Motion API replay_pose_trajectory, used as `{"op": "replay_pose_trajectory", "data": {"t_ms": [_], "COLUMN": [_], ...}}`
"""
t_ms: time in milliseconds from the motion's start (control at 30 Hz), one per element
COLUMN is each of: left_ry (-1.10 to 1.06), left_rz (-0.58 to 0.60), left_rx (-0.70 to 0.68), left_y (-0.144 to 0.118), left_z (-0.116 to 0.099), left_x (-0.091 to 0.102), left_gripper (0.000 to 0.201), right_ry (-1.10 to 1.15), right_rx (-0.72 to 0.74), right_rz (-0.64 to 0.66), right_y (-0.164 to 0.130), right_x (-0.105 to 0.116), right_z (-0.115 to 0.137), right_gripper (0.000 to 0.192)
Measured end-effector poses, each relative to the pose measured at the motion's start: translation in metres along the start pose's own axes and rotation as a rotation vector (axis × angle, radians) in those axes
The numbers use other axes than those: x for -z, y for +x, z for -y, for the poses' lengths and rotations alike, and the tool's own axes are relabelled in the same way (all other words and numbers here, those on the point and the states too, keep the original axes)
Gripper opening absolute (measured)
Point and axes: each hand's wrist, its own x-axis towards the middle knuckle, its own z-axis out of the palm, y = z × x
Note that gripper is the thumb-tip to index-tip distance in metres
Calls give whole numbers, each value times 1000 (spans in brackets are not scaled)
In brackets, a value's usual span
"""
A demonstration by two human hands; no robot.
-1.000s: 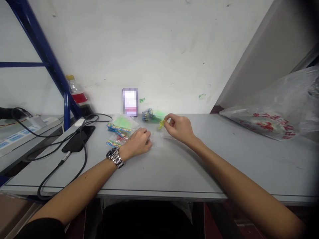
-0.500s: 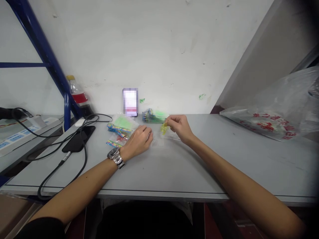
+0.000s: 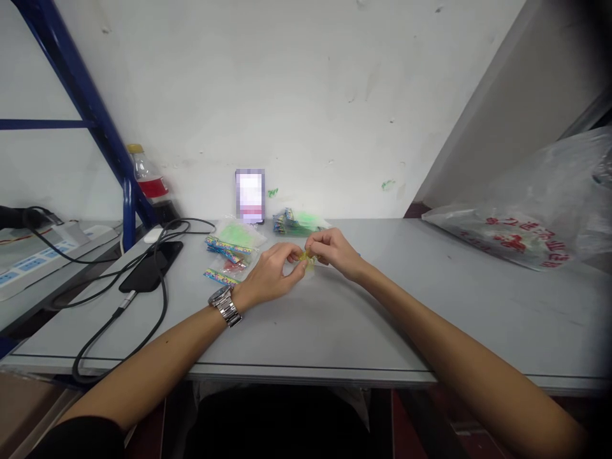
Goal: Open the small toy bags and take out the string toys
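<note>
My left hand (image 3: 272,274), with a metal watch on the wrist, and my right hand (image 3: 332,252) meet above the grey table (image 3: 335,319). Both pinch a small yellow item (image 3: 306,257) between their fingertips. A clear little bag (image 3: 308,268) lies on the table just under the hands, mostly hidden. To the left lie small packets with colourful header strips (image 3: 229,248), green and red inside. Behind the hands sits a pile of green packets (image 3: 296,222).
A phone (image 3: 249,196) leans against the wall. A black phone (image 3: 152,264) with cables lies at the left, next to a power strip (image 3: 29,261) and a drink bottle (image 3: 146,175). A large plastic bag (image 3: 530,210) covers the right back. A blue rack frame (image 3: 95,115) stands at left.
My right hand brought the yellow item down and left toward my left hand. My left hand rose off the table and took hold of it too.
</note>
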Motion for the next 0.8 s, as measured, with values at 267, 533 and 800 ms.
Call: {"op": "replay_pose_trajectory", "data": {"t_ms": [267, 533, 800], "left_ry": [-66, -251, -663], "left_rz": [28, -4, -167], "left_rx": [141, 339, 513], "left_y": [4, 5, 12], "left_z": [-4, -2, 2], "left_x": [4, 4, 4], "left_gripper": [16, 19, 12], "right_ry": [116, 83, 63], "right_rx": [-46, -8, 62], "right_rz": [38, 68, -97], "right_y": [0, -2, 2], "right_x": [1, 1, 8], "right_z": [1, 0, -1], "right_gripper": [19, 36, 32]}}
